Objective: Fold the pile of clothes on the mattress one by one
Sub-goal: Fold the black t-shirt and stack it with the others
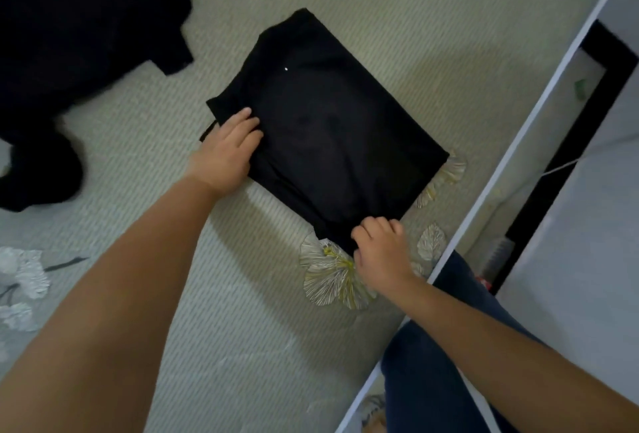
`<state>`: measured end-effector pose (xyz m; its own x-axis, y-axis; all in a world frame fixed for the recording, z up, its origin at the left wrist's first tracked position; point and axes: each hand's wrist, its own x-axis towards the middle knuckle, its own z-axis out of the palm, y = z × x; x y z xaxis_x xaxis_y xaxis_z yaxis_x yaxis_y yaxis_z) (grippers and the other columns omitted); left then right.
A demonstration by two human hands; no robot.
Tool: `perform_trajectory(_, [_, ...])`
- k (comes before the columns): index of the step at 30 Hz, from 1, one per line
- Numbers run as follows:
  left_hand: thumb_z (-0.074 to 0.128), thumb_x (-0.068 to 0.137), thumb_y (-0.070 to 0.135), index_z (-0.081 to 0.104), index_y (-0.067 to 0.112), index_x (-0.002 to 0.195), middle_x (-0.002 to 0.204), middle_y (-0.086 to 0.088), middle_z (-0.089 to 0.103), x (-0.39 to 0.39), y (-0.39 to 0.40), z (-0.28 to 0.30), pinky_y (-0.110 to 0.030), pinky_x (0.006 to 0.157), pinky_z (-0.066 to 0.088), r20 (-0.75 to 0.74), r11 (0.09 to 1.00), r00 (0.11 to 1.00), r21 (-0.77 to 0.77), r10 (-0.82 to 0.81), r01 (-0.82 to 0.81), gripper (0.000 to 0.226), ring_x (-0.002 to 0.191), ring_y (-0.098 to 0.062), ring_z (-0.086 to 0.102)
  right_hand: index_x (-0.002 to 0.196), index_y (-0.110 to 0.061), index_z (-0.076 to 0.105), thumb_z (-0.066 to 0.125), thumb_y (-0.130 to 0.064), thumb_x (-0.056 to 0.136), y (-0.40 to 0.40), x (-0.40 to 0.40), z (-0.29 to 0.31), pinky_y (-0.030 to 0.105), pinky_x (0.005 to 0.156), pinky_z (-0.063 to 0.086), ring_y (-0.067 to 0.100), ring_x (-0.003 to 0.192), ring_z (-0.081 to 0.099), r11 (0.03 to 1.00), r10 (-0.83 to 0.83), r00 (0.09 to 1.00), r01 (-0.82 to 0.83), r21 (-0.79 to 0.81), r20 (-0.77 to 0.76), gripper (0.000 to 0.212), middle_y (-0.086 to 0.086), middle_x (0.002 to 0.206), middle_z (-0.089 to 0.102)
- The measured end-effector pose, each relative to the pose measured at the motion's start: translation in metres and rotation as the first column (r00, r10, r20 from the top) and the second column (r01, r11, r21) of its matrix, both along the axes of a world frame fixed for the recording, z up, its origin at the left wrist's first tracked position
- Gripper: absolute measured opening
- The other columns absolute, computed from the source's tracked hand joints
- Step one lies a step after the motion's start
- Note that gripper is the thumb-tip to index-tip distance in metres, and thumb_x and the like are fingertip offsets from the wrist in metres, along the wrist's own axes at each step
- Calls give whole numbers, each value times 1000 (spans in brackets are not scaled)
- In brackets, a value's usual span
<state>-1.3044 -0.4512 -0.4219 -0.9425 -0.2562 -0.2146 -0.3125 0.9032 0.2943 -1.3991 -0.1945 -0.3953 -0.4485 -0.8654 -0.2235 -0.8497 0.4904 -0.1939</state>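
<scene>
Folded black fabric shirt [332,135] centre frame on the pale leaf-print mattress [276,329]. Left hand [224,149] grasps its left edge, right hand [380,246] pinches the lower corner. Lift both evenly, fold across, keep edges aligned

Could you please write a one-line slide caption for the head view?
Both hands, left and right, grip edges of a folded black garment on the leaf-patterned mattress.
</scene>
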Motion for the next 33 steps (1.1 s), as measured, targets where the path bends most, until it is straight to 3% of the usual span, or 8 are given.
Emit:
perform_trajectory(7, [64, 78, 3, 49, -4, 126, 136, -22, 45, 33, 4, -4, -65, 104, 6, 45, 995, 999, -96, 30, -25, 51, 132, -38, 33, 60, -9, 64, 74, -27, 47, 11, -2, 6, 34, 66, 41, 22, 59, 60, 995, 102, 992, -99, 29, -80, 25, 4, 68, 61])
perform_trajectory(11, [65, 71, 9, 58, -7, 116, 122, -24, 57, 28, 19, 1, -61, 98, 26, -77, 976, 979, -128, -188, 177, 48, 117, -43, 49, 87, -8, 69, 61, -53, 62, 1, 7, 10, 34, 61, 46, 22, 71, 62, 998, -3, 997, 9, 67, -77, 52, 7, 86, 65])
perform_trajectory(16, [31, 98, 25, 8, 10, 146, 155, -8, 8, 9, 37, -11, -35, 113, -7, 240, 984, 965, -111, -106, 136, 55, 143, -22, 2, 116, -2, 58, 78, -26, 61, -27, 16, 2, 38, 79, 47, 26, 89, 61, 960, -2, 1000, 8, 278, -22, 64, 12, 107, 62])
perform_trajectory(19, [47, 89, 4, 39, 0, 135, 141, -18, 40, 7, 46, -5, -38, 110, 27, 72, 980, 995, -186, -62, 74, 47, 132, -26, 38, 99, -10, 63, 77, -22, 61, -38, 0, 3, 30, 84, 44, 16, 81, 61, 961, 35, 997, -13, 278, -75, 43, 5, 91, 63])
perform_trajectory(21, [69, 59, -3, 69, -2, 98, 99, -19, 69, 3, 46, 4, -45, 76, 53, -117, 967, 992, -254, -41, 10, 39, 91, -29, 68, 58, -17, 63, 86, -19, 28, -41, -14, 14, 23, 67, 48, 10, 47, 56, 979, 118, 989, -102, 175, -84, 38, -3, 55, 57])
perform_trajectory(25, [87, 27, -10, 73, 1, 71, 69, -15, 70, -13, 41, 33, -54, 61, 52, -174, 966, 982, -230, 78, -117, 47, 63, -28, 69, 50, -17, 59, 85, -12, 29, -35, -61, 60, 32, 71, 35, 14, 40, 51, 966, 258, 949, -255, 39, -181, 34, -3, 46, 51])
perform_trajectory(28, [85, 31, -15, 70, -4, 74, 68, -16, 69, -40, 41, 67, -55, 63, 52, -302, 976, 950, -168, 82, -137, 47, 60, -29, 68, 54, -9, 63, 79, 0, 33, -30, -120, 107, 31, 66, 21, 18, 44, 55, 964, 264, 942, -250, 92, -207, 28, 3, 50, 55])
perform_trajectory(33, [86, 36, -10, 70, -3, 76, 70, -15, 69, -120, 37, 155, -45, 63, 55, -418, 969, 902, -248, -104, -3, 44, 64, -27, 68, 49, -10, 63, 81, 5, 28, -10, -221, 180, 33, 75, 34, 14, 40, 55, 953, 289, 932, -301, -22, -220, 32, 0, 46, 55])
